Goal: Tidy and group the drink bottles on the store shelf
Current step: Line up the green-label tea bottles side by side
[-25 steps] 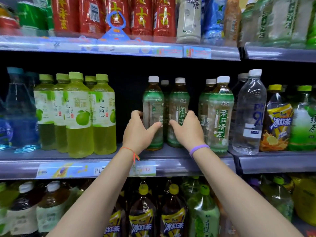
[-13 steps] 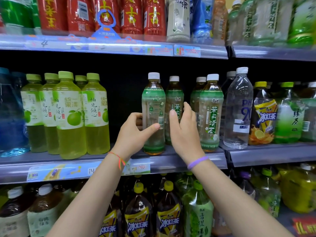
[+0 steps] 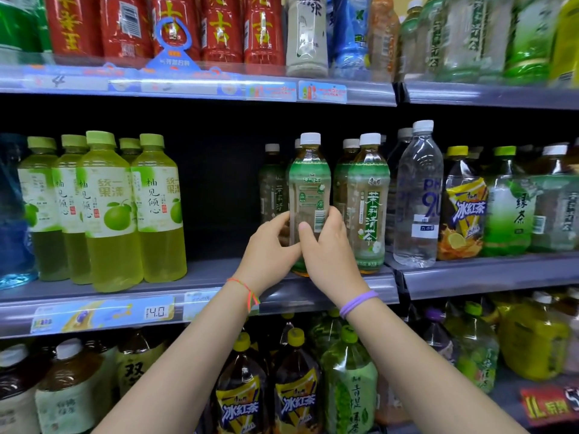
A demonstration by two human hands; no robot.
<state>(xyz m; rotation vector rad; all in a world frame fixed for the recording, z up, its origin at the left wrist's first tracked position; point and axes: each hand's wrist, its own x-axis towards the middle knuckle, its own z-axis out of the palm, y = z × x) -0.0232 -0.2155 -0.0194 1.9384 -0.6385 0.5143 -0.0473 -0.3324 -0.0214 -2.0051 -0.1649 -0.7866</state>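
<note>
green-label tea bottle (image 3: 308,195), white cap, upright at middle shelf (image 3: 200,277) front edge, barcode side out, just beside matching jasmine tea bottle (image 3: 368,208) on its right.

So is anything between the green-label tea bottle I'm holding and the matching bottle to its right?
Nothing visible. Both the left hand and the right hand grip the white-capped, green-labelled tea bottle, which stands right beside the matching front jasmine tea bottle on the grey shelf.

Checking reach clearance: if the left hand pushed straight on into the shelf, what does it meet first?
Probably the tea bottle standing further back, just past the left hand, which grips the front tea bottle. Depth is hard to judge from one view.
</note>
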